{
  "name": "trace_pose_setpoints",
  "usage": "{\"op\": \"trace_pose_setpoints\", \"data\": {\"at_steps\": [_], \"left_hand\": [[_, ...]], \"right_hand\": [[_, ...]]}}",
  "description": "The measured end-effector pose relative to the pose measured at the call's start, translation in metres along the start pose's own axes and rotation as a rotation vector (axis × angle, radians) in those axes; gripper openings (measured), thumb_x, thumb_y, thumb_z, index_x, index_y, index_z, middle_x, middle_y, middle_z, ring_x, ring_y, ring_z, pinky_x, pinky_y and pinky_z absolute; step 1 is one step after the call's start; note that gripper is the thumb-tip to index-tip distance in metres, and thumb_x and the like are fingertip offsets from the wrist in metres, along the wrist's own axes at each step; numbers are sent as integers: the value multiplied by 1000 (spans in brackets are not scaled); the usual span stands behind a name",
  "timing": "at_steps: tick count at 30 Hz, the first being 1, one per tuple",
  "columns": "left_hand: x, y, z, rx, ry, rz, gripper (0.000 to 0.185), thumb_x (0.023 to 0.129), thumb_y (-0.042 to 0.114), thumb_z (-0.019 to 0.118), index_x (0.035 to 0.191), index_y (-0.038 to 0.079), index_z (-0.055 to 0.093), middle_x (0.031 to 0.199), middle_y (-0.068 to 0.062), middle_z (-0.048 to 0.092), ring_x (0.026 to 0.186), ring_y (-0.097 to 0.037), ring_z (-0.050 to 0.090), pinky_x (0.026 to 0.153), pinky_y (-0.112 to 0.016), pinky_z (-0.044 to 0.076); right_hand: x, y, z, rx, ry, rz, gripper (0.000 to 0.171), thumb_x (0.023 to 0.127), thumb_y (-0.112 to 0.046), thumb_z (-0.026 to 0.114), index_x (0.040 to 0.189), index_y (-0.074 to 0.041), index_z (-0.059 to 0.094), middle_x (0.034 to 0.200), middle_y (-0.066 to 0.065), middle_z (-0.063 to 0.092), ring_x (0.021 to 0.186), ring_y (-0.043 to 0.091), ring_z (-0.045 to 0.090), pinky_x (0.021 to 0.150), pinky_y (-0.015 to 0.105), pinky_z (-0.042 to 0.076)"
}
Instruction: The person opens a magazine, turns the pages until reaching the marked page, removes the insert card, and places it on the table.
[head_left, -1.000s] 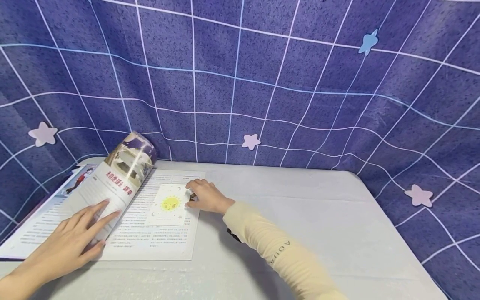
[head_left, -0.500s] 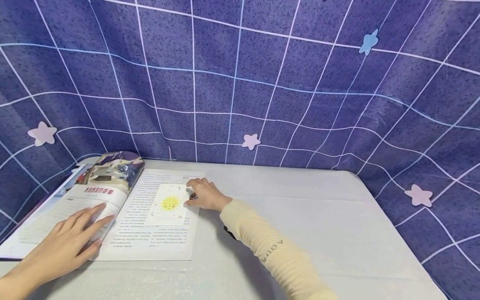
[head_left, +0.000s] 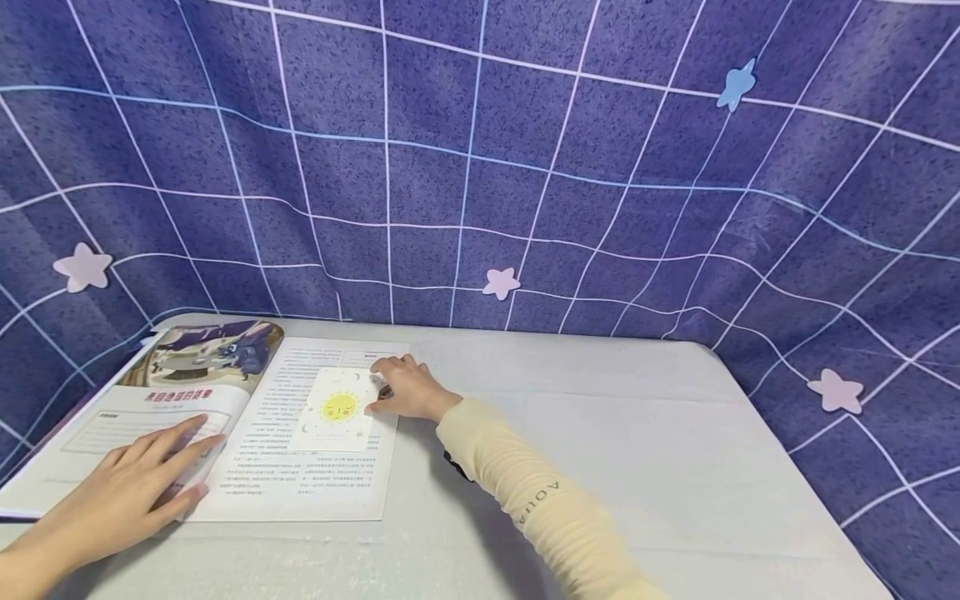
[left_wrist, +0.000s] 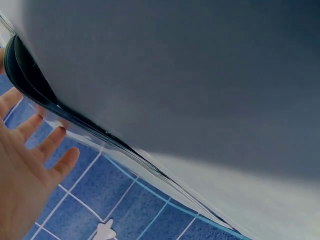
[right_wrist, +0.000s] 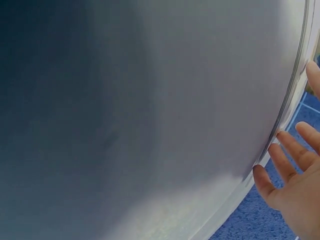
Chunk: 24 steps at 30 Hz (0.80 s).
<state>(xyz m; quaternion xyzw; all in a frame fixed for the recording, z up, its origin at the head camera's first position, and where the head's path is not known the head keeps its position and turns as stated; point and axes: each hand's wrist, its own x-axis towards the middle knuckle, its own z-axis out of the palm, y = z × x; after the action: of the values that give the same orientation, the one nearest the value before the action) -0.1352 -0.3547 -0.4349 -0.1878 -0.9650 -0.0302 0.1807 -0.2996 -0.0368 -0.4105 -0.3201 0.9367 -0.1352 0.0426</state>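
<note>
An open magazine [head_left: 315, 492] lies on the left of the grey table in the head view. A white card with a smiling yellow sun [head_left: 340, 408] rests on its right page. My left hand [head_left: 138, 479] lies with spread fingers on the left page, near the fold. That hand [left_wrist: 27, 160] also shows beside the magazine's edge in the left wrist view. At the card's right edge, the fingertips of my right hand [head_left: 412, 390] touch down, thumb and index apart. In the right wrist view, the right hand [right_wrist: 300, 185] has its fingers stretched against the page edge.
The grey tabletop [head_left: 600, 433] extends to the right of the magazine. Behind it hangs a purple-blue grid-patterned cloth [head_left: 570, 167] with star shapes, such as a pink star [head_left: 501, 283]. A cream sleeve [head_left: 540, 492] covers the right forearm.
The curled left page, with its picture and red title, has fallen flat to the left. My left hand has shifted slightly left and down. The right hand and card are nearly still.
</note>
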Motion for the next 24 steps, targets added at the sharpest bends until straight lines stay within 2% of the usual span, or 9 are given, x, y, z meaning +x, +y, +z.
{"op": "trace_pose_setpoints", "data": {"at_steps": [7,15,24], "left_hand": [[3,2,0,-8,-25,-27,64,75,46,68,132,28,45,137,-14,38,108,-41,43,80,-58,32],[6,1,-1,41,-50,-8,59,73,52,68,125,29,53,138,-10,36,106,-41,46,75,-63,37],[9,2,-1,31,-110,-46,58,74,53,67,125,30,53,137,-12,37,106,-44,47,72,-64,38]], "right_hand": [[0,-3,-1,-17,-5,11,67,78,-47,67,134,-20,43,138,-6,46,122,17,42,99,35,36],[1,-3,-1,-24,2,16,68,77,-47,68,134,-20,43,138,-5,46,119,17,43,97,35,37],[5,-4,-3,1,-5,17,71,75,-44,71,135,-19,42,141,-4,42,122,18,41,99,37,36]]}}
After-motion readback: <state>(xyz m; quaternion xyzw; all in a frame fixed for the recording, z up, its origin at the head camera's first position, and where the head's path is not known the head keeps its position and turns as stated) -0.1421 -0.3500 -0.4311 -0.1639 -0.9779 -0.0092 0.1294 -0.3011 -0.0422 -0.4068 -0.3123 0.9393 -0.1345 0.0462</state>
